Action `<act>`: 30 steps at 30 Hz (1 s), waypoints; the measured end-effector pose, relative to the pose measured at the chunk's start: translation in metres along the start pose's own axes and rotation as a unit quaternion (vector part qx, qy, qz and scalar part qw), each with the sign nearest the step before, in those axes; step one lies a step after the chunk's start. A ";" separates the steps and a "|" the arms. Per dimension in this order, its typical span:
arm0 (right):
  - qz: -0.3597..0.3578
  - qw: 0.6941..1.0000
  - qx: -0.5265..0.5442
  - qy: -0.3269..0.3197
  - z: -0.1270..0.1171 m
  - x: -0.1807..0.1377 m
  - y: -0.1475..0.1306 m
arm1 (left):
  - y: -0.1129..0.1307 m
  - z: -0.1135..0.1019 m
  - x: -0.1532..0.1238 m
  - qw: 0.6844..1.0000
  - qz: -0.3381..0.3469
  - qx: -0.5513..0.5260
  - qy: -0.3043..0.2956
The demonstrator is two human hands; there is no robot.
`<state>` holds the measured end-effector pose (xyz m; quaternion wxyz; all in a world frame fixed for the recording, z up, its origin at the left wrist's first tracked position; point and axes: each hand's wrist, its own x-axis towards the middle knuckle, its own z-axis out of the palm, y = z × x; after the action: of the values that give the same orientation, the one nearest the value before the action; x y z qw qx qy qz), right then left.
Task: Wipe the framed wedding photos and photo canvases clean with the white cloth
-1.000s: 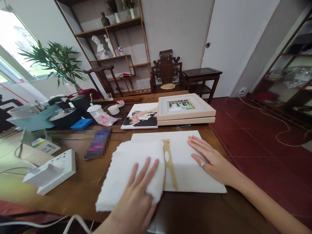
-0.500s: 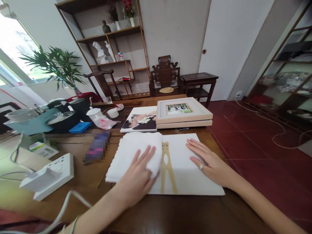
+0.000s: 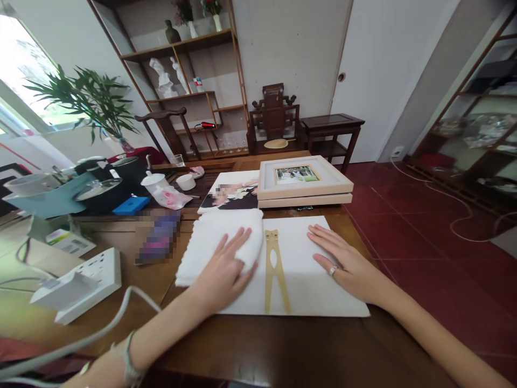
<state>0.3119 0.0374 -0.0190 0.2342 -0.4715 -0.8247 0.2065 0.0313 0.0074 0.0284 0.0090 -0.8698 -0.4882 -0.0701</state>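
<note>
A white board [image 3: 307, 288] lies flat on the wooden table [image 3: 258, 350], with a gold wooden stand strip [image 3: 273, 269] down its middle. My left hand [image 3: 220, 275] presses flat, fingers spread, on a folded white cloth [image 3: 214, 234] over the board's left part. On the board's right side rests my right hand [image 3: 343, 264], flat and open, a ring on one finger.
Behind the board sit two stacked wooden picture frames [image 3: 302, 183] and a photo print [image 3: 230, 196]. To the left are a white power strip [image 3: 81, 283], a white cable [image 3: 81, 342], a blue box [image 3: 131, 205], pots [image 3: 99, 191] and cups [image 3: 187, 181]. Red tiled floor [image 3: 424, 237] lies right.
My left hand has pushed the white cloth away from me, up the left side of the board. My right hand has stayed flat in place.
</note>
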 end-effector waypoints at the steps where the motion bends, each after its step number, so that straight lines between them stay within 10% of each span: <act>1: 0.000 1.000 0.000 0.001 0.000 0.000 0.000 | -0.005 -0.001 0.010 1.000 -0.007 -0.002 -0.007; 5: -0.001 1.000 -0.004 0.005 0.000 0.000 0.001 | 0.000 -0.002 0.028 0.999 -0.026 -0.019 -0.011; 15: -0.009 1.000 -0.009 0.012 0.000 0.000 0.001 | 0.069 0.003 -0.036 0.989 0.135 -0.023 0.046; 30: -0.028 0.999 0.018 0.036 0.002 -0.001 0.004 | 0.033 -0.018 0.080 0.996 0.037 0.044 -0.065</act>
<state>0.3144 0.0380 -0.0231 0.2776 -0.4509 -0.8249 0.1976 0.0986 0.0561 0.0583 0.0183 -0.8888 -0.4579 0.0090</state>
